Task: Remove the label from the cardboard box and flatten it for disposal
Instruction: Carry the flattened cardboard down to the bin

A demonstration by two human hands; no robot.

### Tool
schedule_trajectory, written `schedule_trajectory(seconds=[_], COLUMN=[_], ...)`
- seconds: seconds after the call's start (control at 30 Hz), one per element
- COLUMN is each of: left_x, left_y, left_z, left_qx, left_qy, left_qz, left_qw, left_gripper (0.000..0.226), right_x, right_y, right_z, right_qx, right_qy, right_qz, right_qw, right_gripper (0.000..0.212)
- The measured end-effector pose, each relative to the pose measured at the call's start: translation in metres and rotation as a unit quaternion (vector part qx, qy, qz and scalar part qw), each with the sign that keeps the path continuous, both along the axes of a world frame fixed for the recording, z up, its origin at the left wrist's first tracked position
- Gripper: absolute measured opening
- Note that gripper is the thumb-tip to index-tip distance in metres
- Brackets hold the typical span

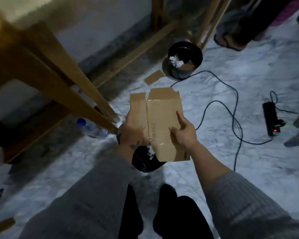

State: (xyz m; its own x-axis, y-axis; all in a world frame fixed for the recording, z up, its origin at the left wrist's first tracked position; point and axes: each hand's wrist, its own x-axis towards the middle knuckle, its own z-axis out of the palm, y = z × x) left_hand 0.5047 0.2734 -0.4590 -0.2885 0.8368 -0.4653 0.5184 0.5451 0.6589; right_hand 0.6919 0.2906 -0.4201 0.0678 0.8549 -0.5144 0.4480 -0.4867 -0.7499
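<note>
A flattened brown cardboard box (162, 116) is held in the air in front of me, its flaps spread out at the far end. Handwriting runs along its middle, and shiny clear tape shows near both ends. My left hand (130, 131) grips the box's left edge, fingers curled round it. My right hand (184, 131) holds the right side, thumb on top and fingers curled under the edge. Below the box stands a black bin (145, 161), mostly hidden by the cardboard.
A second black bin (184, 61) holding crumpled paper and cardboard stands farther off. A cardboard scrap (154, 77) lies beside it. A black cable (231, 107) and power strip (270, 120) lie on the marble floor at right. Wooden table legs (86, 94) and a water bottle (91, 128) are left.
</note>
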Motion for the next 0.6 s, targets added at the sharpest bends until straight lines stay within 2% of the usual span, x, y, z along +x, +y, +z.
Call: schedule_trajectory(seconds=[0.07, 0.1, 0.13, 0.17, 0.27, 0.4, 0.43, 0.5, 0.53, 0.6], left_x=[0.004, 0.006, 0.005, 0.004, 0.009, 0.015, 0.016, 0.016, 0.015, 0.014], left_y=[0.008, 0.011, 0.012, 0.014, 0.008, 0.001, 0.002, 0.002, 0.002, 0.003], left_z=[-0.065, -0.091, -0.119, -0.147, -0.214, -0.251, -0.252, -0.251, -0.253, -0.257], left_qx=[-0.06, -0.081, -0.08, -0.1, -0.077, -0.02, -0.006, 0.016, 0.024, 0.008], left_qy=[-0.055, -0.046, -0.007, 0.038, 0.102, 0.204, 0.235, 0.285, 0.317, 0.311], left_qz=[-0.015, -0.002, -0.052, -0.052, -0.108, -0.155, -0.175, -0.235, -0.275, -0.307], left_qw=[0.997, 0.996, 0.995, 0.993, 0.986, 0.966, 0.956, 0.929, 0.907, 0.9], left_gripper=[0.06, 0.051, 0.046, 0.047, 0.046, 0.045, 0.042, 0.05, 0.056, 0.065], right_x=[0.0, 0.001, 0.001, 0.0, -0.006, -0.017, -0.019, -0.022, -0.025, -0.031], right_y=[0.0, -0.001, -0.001, 0.0, 0.0, -0.007, -0.007, -0.002, 0.003, 0.011], right_z=[-0.071, -0.104, -0.137, -0.167, -0.236, -0.278, -0.281, -0.28, -0.276, -0.271], right_qx=[-0.001, -0.005, -0.014, -0.024, -0.027, -0.005, 0.01, 0.074, 0.104, 0.109], right_qy=[-0.02, -0.028, -0.035, -0.045, -0.096, -0.175, -0.23, -0.363, -0.393, -0.376], right_qz=[0.007, 0.011, 0.014, 0.019, 0.041, 0.095, 0.116, 0.184, 0.229, 0.332], right_qw=[1.0, 1.0, 0.999, 0.999, 0.994, 0.98, 0.966, 0.91, 0.884, 0.858], right_gripper=[0.067, 0.067, 0.067, 0.066, 0.066, 0.065, 0.065, 0.066, 0.068, 0.082])
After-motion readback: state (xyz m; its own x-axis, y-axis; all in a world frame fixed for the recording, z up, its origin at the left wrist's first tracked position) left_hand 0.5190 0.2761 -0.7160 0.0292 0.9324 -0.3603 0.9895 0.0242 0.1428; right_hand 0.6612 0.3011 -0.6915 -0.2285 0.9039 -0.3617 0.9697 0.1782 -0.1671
